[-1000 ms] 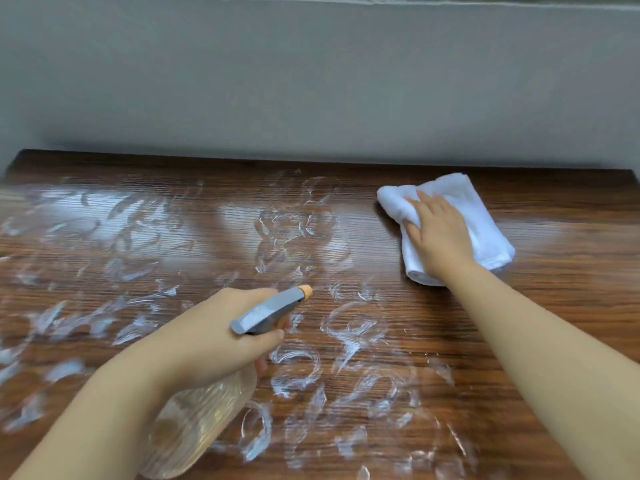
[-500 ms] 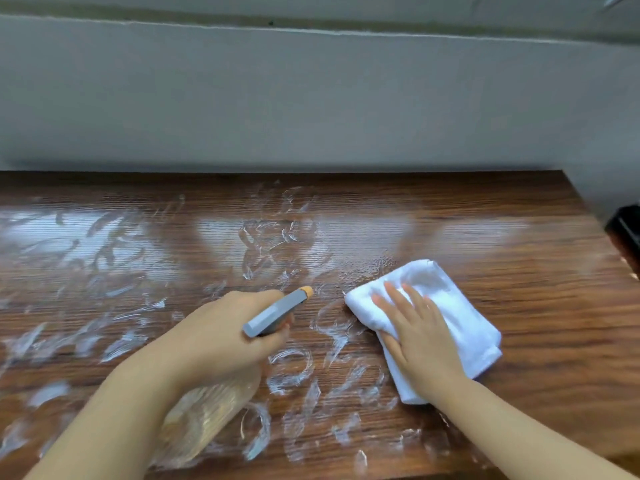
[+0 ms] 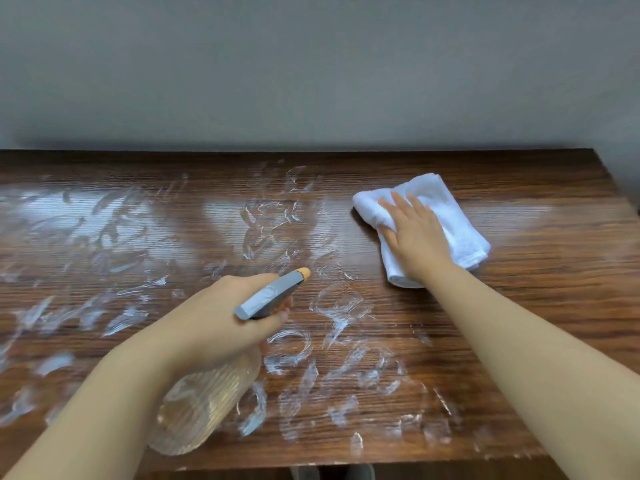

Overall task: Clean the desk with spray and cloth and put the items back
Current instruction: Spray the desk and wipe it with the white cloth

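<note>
My left hand (image 3: 214, 323) grips a clear ribbed spray bottle (image 3: 201, 410) by its neck, held above the near middle of the desk. Its grey trigger head with an orange nozzle tip (image 3: 270, 297) points away and to the right. My right hand (image 3: 414, 237) lies flat, fingers spread, on a folded white cloth (image 3: 453, 220) pressed onto the dark wooden desk (image 3: 536, 289) at the far right. White wet smears (image 3: 332, 362) cover the left and middle of the desk top; the strip around and to the right of the cloth looks free of smears.
A grey wall (image 3: 311, 81) runs along the desk's far edge. The desk's right edge (image 3: 620, 188) lies just beyond the cloth, and its front edge (image 3: 346, 462) is near me with dark floor below.
My right hand has pushed the cloth from the near middle of the desk back toward the far right. The left hand and bottle have barely moved.
</note>
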Available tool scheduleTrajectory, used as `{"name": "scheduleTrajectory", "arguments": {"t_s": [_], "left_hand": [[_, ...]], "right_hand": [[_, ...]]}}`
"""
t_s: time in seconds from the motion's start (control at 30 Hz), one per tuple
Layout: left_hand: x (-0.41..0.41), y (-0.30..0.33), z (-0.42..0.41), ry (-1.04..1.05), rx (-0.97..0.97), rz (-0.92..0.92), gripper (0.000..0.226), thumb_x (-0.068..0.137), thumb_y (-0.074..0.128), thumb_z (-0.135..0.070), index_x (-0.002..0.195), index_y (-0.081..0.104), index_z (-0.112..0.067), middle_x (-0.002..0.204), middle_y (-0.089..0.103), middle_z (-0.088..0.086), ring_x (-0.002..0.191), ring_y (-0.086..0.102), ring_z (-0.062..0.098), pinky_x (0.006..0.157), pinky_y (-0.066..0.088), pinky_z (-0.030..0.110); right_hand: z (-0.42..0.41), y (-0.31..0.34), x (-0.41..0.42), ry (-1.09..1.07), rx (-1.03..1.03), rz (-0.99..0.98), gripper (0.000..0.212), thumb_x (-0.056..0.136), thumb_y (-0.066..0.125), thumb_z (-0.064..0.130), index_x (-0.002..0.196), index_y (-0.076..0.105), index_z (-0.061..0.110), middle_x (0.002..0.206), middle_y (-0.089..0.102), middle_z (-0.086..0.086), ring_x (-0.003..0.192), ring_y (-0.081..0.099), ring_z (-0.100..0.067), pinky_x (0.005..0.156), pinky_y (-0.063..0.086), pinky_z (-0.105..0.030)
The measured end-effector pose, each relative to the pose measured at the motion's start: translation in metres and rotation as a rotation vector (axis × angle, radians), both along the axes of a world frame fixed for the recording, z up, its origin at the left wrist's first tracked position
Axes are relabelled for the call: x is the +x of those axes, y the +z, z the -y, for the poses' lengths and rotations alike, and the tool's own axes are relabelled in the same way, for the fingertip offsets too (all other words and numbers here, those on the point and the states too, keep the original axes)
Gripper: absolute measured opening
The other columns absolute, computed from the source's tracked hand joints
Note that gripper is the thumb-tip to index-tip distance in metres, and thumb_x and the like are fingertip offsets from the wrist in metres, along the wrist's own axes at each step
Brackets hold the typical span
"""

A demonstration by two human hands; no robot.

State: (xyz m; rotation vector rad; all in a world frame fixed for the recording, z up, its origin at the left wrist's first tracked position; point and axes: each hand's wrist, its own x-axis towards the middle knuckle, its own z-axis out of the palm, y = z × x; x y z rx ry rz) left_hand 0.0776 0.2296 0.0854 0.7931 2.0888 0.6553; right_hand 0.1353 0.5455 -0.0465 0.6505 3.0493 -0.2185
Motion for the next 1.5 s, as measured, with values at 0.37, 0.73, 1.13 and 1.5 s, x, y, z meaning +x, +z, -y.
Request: {"name": "scheduleTrajectory", "arguments": {"t_s": [0.37, 0.73, 1.13, 1.5], "left_hand": [[0.039, 0.015, 0.009, 0.144, 0.045, 0.010, 0.004, 0.094, 0.062, -0.030, 0.097, 0.065, -0.028, 0.090, 0.073, 0.003, 0.072, 0.074, 0.009, 0.085, 0.056, 0.047], [0.042, 0.007, 0.025, 0.165, 0.013, 0.065, 0.004, 0.094, 0.061, -0.034, 0.096, 0.064, -0.034, 0.094, 0.075, 0.000, 0.073, 0.073, 0.010, 0.086, 0.057, 0.045], [0.045, -0.004, 0.026, -0.075, -0.124, -0.024, 0.015, 0.095, 0.057, -0.034, 0.087, 0.055, -0.022, 0.075, 0.064, 0.001, 0.061, 0.062, 0.006, 0.070, 0.051, 0.039], [0.065, -0.007, 0.041, -0.200, -0.165, -0.100, 0.012, 0.092, 0.057, -0.034, 0.085, 0.050, -0.028, 0.068, 0.053, -0.007, 0.056, 0.045, 0.011, 0.062, 0.041, 0.032]], "right_hand": [[0.078, -0.004, 0.153, 0.137, -0.001, -0.048, 0.055, 0.089, 0.037, 0.040, 0.142, 0.039, 0.025, 0.149, 0.042, -0.001, 0.132, 0.039, -0.027, 0.106, 0.026, -0.040], [0.082, -0.002, 0.058, 0.220, -0.033, 0.065, 0.060, 0.088, 0.025, 0.045, 0.142, 0.042, 0.024, 0.152, 0.038, -0.001, 0.137, 0.034, -0.030, 0.109, 0.033, -0.048], [0.013, 0.007, 0.046, -0.134, 0.042, -0.052, 0.061, 0.090, 0.023, 0.043, 0.140, 0.045, 0.016, 0.151, 0.039, -0.008, 0.134, 0.036, -0.038, 0.101, 0.032, -0.050], [0.079, -0.003, 0.183, -0.044, -0.019, -0.054, 0.053, 0.093, 0.033, 0.040, 0.144, 0.030, 0.024, 0.148, 0.042, -0.006, 0.133, 0.039, -0.030, 0.105, 0.029, -0.044]]}}
